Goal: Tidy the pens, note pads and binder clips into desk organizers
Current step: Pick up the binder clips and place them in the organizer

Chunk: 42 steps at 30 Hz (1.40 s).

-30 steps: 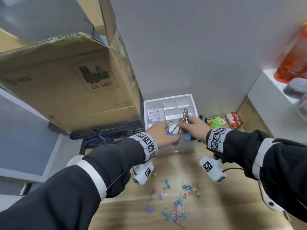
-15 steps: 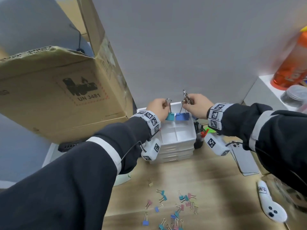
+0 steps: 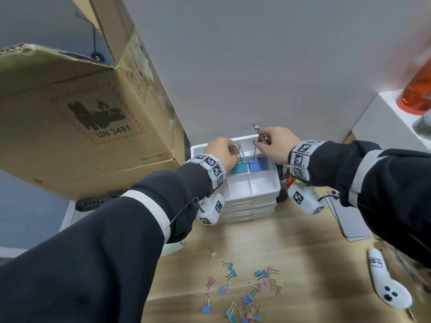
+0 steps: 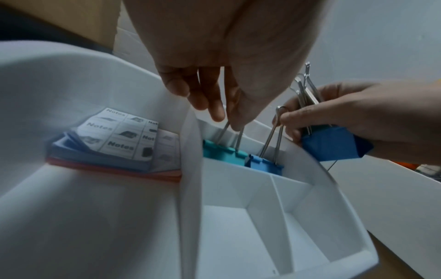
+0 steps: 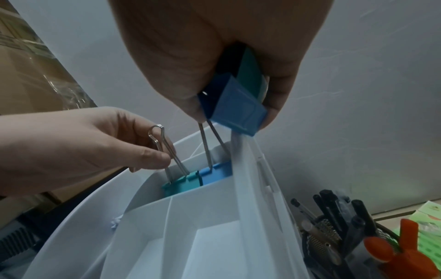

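White plastic organizer (image 3: 254, 195), desk's back edge: note pads (image 4: 119, 136) filed left. Left hand (image 3: 221, 151) pinches teal clip (image 3: 238, 168), right hand (image 3: 276, 145) blue clip (image 3: 257, 165) plus spare clips, handles upright, back right compartment. Small clips (image 3: 249, 287) remain loose near front edge.

the left hand (image 3: 222, 151) covers the top of the wire handle of the teal clip (image 3: 238, 169) in the head view, and its fingertips are out of sight there. the right hand (image 3: 277, 145) hides most of the extra clips (image 5: 241, 98) bunched in its palm; their number cannot be told. the divider wall of the white organizer (image 4: 190, 169) cuts off the note pads (image 4: 119, 143). the orange bottle (image 3: 417, 89) is blurred and cropped at the edge. the small clips (image 3: 251, 290) on the counter (image 3: 303, 264) run off the bottom.
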Each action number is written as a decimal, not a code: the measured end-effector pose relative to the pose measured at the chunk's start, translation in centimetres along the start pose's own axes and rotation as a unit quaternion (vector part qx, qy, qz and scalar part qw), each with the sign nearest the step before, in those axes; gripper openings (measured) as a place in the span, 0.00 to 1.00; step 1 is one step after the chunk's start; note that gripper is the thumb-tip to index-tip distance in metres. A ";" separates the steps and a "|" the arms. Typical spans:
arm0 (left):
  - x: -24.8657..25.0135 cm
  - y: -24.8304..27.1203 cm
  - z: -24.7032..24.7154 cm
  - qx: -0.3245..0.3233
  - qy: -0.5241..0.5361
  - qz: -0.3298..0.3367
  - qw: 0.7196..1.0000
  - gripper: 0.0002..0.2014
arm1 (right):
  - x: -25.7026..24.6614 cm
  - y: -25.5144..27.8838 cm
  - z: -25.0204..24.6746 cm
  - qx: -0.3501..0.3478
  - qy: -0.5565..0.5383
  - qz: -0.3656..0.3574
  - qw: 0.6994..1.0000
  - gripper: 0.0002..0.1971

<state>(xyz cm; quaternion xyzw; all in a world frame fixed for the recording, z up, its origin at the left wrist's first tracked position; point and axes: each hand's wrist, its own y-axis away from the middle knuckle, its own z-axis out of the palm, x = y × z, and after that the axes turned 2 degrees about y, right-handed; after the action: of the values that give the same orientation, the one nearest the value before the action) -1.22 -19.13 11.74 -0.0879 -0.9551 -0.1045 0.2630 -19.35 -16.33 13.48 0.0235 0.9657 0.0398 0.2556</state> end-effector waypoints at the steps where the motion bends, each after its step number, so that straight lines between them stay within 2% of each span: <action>1: -0.1 0.0 0.0 0.000 0.009 0.002 1.000 0.05 | -0.1 0.0 0.0 0.010 -0.008 0.002 1.000 0.08; 3: -0.4 0.2 0.0 0.003 0.027 0.004 1.000 0.06 | -0.2 0.1 -0.2 0.038 -0.029 0.010 0.999 0.08; 5: -0.9 0.4 0.2 0.015 0.034 0.015 0.999 0.13 | -0.5 0.4 -0.4 0.053 -0.051 0.022 0.997 0.12; 8: -1.0 1.4 -0.1 0.100 0.041 0.067 0.992 0.13 | -0.8 0.7 -0.5 0.053 -0.104 0.044 0.992 0.12; 10: -0.6 2.1 -0.9 0.160 0.060 0.097 0.980 0.10 | -1.0 0.8 -0.4 0.032 -0.195 0.060 0.978 0.10; 11: -0.2 2.4 -1.2 0.168 0.077 0.107 0.977 0.09 | -1.3 0.9 -0.4 0.015 -0.250 0.068 0.966 0.07; 13: 0.8 3.0 -1.7 0.113 0.158 0.099 0.976 0.08 | -1.9 1.3 -0.2 -0.015 -0.328 0.076 0.941 0.06; 15: 2.1 4.0 -2.1 0.011 0.249 0.055 0.967 0.10 | -2.8 1.5 0.1 -0.027 -0.369 0.086 0.925 0.08; 18: 3.1 5.3 -1.7 -0.081 0.260 0.027 0.962 0.23 | -4.0 2.0 0.4 -0.019 -0.403 0.113 0.908 0.11; 21: 2.9 6.0 -1.6 -0.097 0.281 0.024 0.955 0.29 | -4.6 2.6 0.4 -0.004 -0.375 0.115 0.920 0.14; 23: 2.8 6.3 -1.5 -0.100 0.292 0.019 0.951 0.26 | -4.8 2.7 0.4 -0.014 -0.364 0.116 0.924 0.15; 25: 2.9 6.5 -1.6 -0.104 0.294 0.018 0.950 0.19 | -5.0 2.8 0.3 -0.042 -0.390 0.133 0.910 0.15; 28: 3.2 6.9 -2.3 -0.106 0.304 -0.002 0.947 0.03 | -5.1 3.0 0.0 -0.084 -0.452 0.182 0.869 0.16; 30: 3.1 7.0 -2.8 -0.096 0.322 -0.028 0.941 0.06 | -5.0 3.1 0.0 -0.094 -0.471 0.193 0.856 0.16; 33: 2.2 6.9 -3.2 -0.067 0.347 -0.071 0.933 0.10 | -4.9 3.0 0.1 -0.076 -0.454 0.182 0.869 0.15; 38: -0.8 5.9 -4.7 0.016 0.354 -0.107 0.929 0.09 | -4.6 2.6 0.7 -0.020 -0.316 0.101 0.943 0.13; 42: -2.4 5.8 -5.4 0.018 0.371 -0.114 0.921 0.07 | -4.3 2.3 1.6 -0.024 -0.187 0.053 0.981 0.16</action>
<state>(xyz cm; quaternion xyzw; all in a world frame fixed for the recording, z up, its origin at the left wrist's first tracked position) 4.74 -15.13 15.92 0.0712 -0.7943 -0.1417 0.5865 -14.77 -14.19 14.46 0.0759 0.8967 0.0717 0.4301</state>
